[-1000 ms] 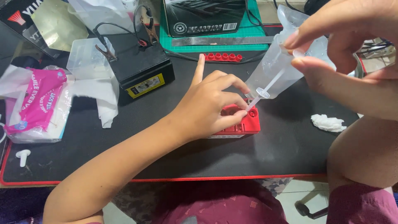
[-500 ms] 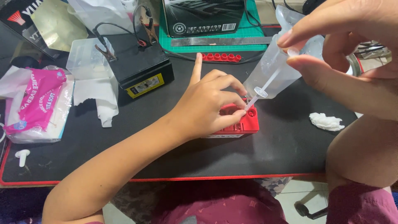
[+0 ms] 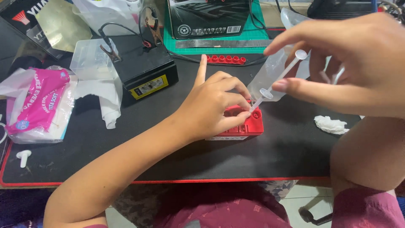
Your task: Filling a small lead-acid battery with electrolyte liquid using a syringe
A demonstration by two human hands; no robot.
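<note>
The right hand (image 3: pixel 358 71) forms a pinching grip on a small clear plastic syringe (image 3: pixel 276 80): thumb below the barrel, index finger curled over the plunger's flat round head. The syringe's long axis runs diagonally, plunger head up and to the right, tip down and to the left, pointing into the top of the red block (image 3: pixel 247 122). A clear, soft plastic pouch (image 3: pixel 270 74) rises behind the syringe, partly hidden by the right hand.

The left hand (image 3: pixel 215 105) rests on the red block, thumb and bent fingers pressed together around the syringe tip at the block's upper right corner, index finger extended straight away from the person. The red block is a rigid, box-shaped moulded plastic part with a recessed top and a white strip along its near face. It sits on the matte black mat of the desk (image 3: pixel 126 147), which has a thin red border.

Right of the red block lies a crumpled white wad (image 3: pixel 331 125). Behind it lies a red strip of joined caps (image 3: pixel 223 59). Left of it stands a black battery (image 3: pixel 143 69) with clip leads. Bare mat lies between the red block and the near border.
</note>
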